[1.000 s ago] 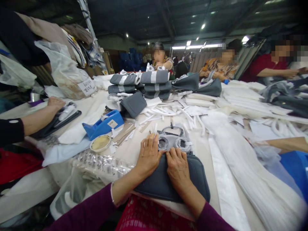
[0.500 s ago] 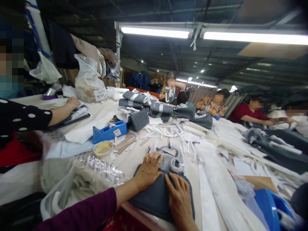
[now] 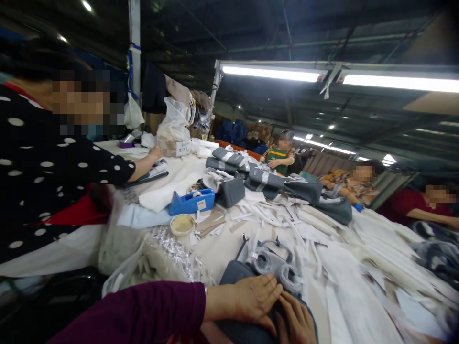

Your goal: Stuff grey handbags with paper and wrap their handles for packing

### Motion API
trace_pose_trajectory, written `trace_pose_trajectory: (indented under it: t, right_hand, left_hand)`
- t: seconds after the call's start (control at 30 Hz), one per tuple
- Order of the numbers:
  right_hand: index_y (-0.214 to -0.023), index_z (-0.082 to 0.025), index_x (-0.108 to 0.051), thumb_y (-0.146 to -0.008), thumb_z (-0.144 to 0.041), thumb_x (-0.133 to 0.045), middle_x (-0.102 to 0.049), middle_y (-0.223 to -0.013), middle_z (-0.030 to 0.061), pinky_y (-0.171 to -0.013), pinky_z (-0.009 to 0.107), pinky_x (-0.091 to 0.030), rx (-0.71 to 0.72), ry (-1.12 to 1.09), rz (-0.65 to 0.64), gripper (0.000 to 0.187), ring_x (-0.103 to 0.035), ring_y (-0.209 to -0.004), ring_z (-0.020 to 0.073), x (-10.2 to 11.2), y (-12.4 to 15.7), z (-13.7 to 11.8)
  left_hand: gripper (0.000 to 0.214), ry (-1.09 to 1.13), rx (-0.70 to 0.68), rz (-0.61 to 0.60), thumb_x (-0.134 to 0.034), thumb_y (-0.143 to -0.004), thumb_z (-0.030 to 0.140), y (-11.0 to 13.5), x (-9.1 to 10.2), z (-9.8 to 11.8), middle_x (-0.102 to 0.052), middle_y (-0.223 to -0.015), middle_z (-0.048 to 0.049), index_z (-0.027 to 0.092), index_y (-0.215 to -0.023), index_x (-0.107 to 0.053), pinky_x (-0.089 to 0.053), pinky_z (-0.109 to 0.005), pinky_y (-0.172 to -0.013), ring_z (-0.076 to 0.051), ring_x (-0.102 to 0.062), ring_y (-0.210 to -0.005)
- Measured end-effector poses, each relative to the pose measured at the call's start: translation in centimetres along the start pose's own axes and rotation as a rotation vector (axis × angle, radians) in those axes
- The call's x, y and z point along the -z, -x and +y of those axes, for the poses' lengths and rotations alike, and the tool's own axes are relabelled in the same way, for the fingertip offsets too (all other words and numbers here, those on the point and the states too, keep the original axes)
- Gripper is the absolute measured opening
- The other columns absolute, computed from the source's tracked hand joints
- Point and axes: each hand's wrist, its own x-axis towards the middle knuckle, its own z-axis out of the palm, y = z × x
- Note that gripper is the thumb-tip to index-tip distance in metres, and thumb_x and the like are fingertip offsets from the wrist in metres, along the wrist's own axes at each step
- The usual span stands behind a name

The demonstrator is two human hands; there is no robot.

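Note:
A dark grey handbag (image 3: 233, 276) lies on the table in front of me, partly below the lower picture edge. Its strap and handle parts (image 3: 289, 276), rolled in clear plastic, stick up at the far side. My left hand (image 3: 253, 297) rests flat across the upper part of the bag, fingers stretched out. Right beside it, my right hand (image 3: 298, 319) lies on the bag with extended fingers, its lower part cut off by the picture edge. The fingertips of the two hands come close together; whether they touch I cannot tell. Both hands press on the bag without gripping it.
A blue tape dispenser (image 3: 191, 201) and a round tub (image 3: 182, 224) stand ahead to the left. Several grey bags (image 3: 265, 181) are piled at the back. White strips and paper scraps (image 3: 276, 215) litter the table. A co-worker in a dotted top (image 3: 53, 162) sits at left.
The view has swung left, so the table things appear farther right. My left hand has slid across the bag towards my right hand. More of the left co-worker shows.

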Motion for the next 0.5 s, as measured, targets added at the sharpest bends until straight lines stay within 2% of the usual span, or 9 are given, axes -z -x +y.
trace_pose_trajectory:
  t: [0.07, 0.13, 0.17, 0.23, 0.27, 0.3, 0.4, 0.43, 0.5]
  right_hand:
    - [-0.114, -0.026, -0.061, -0.081, -0.024, -0.059, -0.068, -0.108, 0.0068, -0.077, 0.034, -0.054, 0.045, -0.046, -0.003, 0.033, -0.065, -0.094, 0.0239, 0.6, -0.5, 0.4]
    - [-0.103, -0.026, -0.064, -0.084, -0.025, -0.056, -0.068, -0.102, 0.0050, -0.075, 0.029, -0.054, 0.022, -0.131, -0.058, 0.021, -0.066, -0.091, 0.0207, 2.0, -2.4, 0.3]
    - [-0.097, -0.026, -0.065, -0.086, -0.025, -0.053, -0.068, -0.098, 0.0042, -0.075, 0.027, -0.054, -0.029, -0.173, -0.087, 0.017, -0.067, -0.089, 0.0191, 2.8, -4.0, 0.2]
    - [-0.092, -0.025, -0.065, -0.091, -0.024, -0.045, -0.067, -0.093, 0.0032, -0.076, 0.024, -0.052, -0.176, -0.222, -0.124, 0.020, -0.066, -0.087, 0.0168, 3.9, -8.5, 0.2]
    - [-0.092, -0.024, -0.066, -0.092, -0.025, -0.044, -0.067, -0.090, 0.0031, -0.076, 0.024, -0.051, -0.221, -0.221, -0.119, 0.022, -0.066, -0.085, 0.0167, 4.0, -11.3, 0.5]
    - [-0.091, -0.023, -0.066, -0.092, -0.025, -0.044, -0.067, -0.091, 0.0034, -0.077, 0.025, -0.049, -0.232, -0.216, -0.168, 0.022, -0.065, -0.086, 0.0169, 3.6, -14.3, 1.1]
    - [-0.095, -0.018, -0.068, -0.090, -0.013, -0.044, -0.068, -0.096, 0.0064, -0.080, 0.025, -0.046, -0.288, -0.043, -0.368, 0.026, -0.064, -0.090, 0.0170, 0.1, -22.5, 4.6]
    - [-0.093, -0.016, -0.069, -0.089, -0.010, -0.043, -0.069, -0.096, 0.0082, -0.080, 0.026, -0.045, -0.331, 0.051, -0.451, 0.027, -0.064, -0.093, 0.0179, -1.6, -24.6, 6.1]
    - [-0.083, -0.012, -0.070, -0.086, -0.006, -0.047, -0.069, -0.087, 0.0112, -0.077, 0.028, -0.046, -0.378, 0.120, -0.502, 0.024, -0.065, -0.089, 0.0198, -5.1, -27.4, 8.9]
  left_hand:
    - [0.076, 0.027, 0.046, -0.022, -0.043, -0.089, 0.055, 0.0, 0.0, 0.0, -0.051, -0.131, -0.0269, -0.007, -0.133, -0.040, -0.035, -0.039, -0.108, -0.033, -0.044, -0.128]
    - [0.078, 0.058, 0.086, -0.042, -0.042, -0.088, 0.058, -0.1, 0.0, 0.1, -0.050, -0.132, -0.0260, -0.006, -0.133, -0.040, -0.036, -0.038, -0.107, -0.033, -0.045, -0.128]
    - [0.080, 0.070, 0.098, -0.048, -0.042, -0.087, 0.059, 0.0, 0.0, 0.2, -0.050, -0.133, -0.0256, -0.006, -0.133, -0.041, -0.036, -0.038, -0.108, -0.033, -0.045, -0.128]
    - [0.080, 0.085, 0.100, -0.046, -0.041, -0.088, 0.060, 0.0, -0.4, 0.1, -0.049, -0.134, -0.0253, -0.005, -0.134, -0.040, -0.034, -0.038, -0.109, -0.033, -0.044, -0.128]
    - [0.080, 0.085, 0.097, -0.036, -0.040, -0.088, 0.060, 0.1, -0.8, 0.1, -0.049, -0.134, -0.0253, -0.005, -0.134, -0.039, -0.033, -0.039, -0.109, -0.033, -0.043, -0.129]
    - [0.079, 0.078, 0.088, -0.018, -0.039, -0.089, 0.060, 0.2, -1.2, 0.0, -0.049, -0.135, -0.0251, -0.004, -0.135, -0.039, -0.033, -0.039, -0.109, -0.032, -0.042, -0.130]
    - [0.067, -0.001, 0.049, 0.062, -0.040, -0.093, 0.049, 0.1, -3.2, -0.5, -0.053, -0.131, -0.0224, -0.003, -0.136, -0.038, -0.037, -0.037, -0.107, -0.031, -0.043, -0.130]
    - [0.059, -0.046, 0.048, 0.092, -0.041, -0.094, 0.042, -0.1, -3.9, -0.7, -0.056, -0.128, -0.0206, -0.001, -0.134, -0.041, -0.039, -0.035, -0.104, -0.030, -0.046, -0.127]
    - [0.044, -0.138, 0.050, 0.158, -0.042, -0.094, 0.029, -0.4, -5.1, -1.1, -0.063, -0.120, -0.0155, 0.002, -0.129, -0.047, -0.045, -0.031, -0.096, -0.027, -0.055, -0.118]
